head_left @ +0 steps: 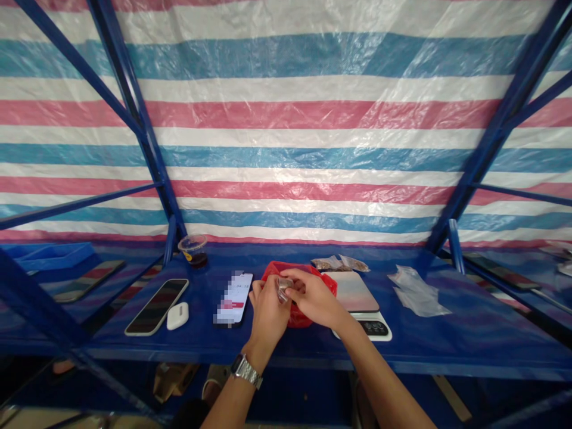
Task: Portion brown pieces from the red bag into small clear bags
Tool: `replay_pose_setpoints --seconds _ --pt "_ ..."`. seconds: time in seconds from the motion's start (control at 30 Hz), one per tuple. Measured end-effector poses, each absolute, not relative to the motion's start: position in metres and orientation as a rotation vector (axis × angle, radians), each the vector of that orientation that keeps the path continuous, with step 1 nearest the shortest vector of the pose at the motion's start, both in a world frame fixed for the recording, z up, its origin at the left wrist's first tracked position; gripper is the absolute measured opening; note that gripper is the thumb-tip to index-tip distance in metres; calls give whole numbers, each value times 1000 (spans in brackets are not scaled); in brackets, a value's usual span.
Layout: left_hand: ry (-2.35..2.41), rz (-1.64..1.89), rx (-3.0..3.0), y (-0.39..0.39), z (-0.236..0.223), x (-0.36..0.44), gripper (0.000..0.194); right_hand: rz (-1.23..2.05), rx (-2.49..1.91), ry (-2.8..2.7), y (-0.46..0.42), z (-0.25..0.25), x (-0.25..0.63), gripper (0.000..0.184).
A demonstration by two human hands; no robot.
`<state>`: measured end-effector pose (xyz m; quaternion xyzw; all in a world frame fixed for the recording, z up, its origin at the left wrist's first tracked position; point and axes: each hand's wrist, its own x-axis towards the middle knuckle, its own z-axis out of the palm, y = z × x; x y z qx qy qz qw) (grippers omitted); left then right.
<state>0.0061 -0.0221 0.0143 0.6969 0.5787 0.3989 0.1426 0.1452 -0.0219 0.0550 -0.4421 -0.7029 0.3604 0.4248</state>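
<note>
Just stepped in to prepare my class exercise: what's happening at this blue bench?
A person's left hand and right hand are together over a red container, fingers closed around what looks like a small clear bag. A scale stands to the right, with filled bags behind it and clear plastic bags farther right.

A small, crumpled, shiny clear packet [282, 289] is being held over a red container [300, 319], which is resting on the worktop [308, 347].
</note>
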Motion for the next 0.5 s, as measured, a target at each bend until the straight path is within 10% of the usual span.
replay_pose_setpoints --seconds 0.5 --pt "1593 1207 2020 -23 21 13 27 904 -992 -1732 -23 62 153 29"
